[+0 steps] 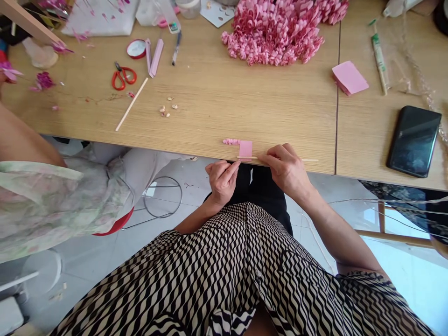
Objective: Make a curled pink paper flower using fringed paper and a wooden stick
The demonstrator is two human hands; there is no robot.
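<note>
**While the hands work at the table edge, a pink paper strip lies across a thin wooden stick**

The pale wood-grain table point(217, 88) carries the work at its near edge, between the person's left hand point(222, 182) and right hand point(287, 168). A flat pink paper square point(245, 150) lies there with a tight pink paper curl point(231, 141) at its left side. The slim, pale wooden stick point(310, 160) runs level along the edge, across the square's lower part, probably so that the tabletop can support the paper while the fingers stay free below the edge.

The right hand's thumb and fingers close in a narrow pinch on the stick, just right of the square, and the stick's far end pokes out past that hand. The left hand sits curled just below the square's left side, fingers drawn in. Whether it grips the stick or paper, or only touches them, cannot be told from this view.

Farther up the table lie red-handled scissors point(123, 77), a heap of curled pink paper point(275, 35), and a small stack of pink paper sheets point(350, 78) near the right side. A dark smartphone point(413, 141) rests near the right edge.
</note>
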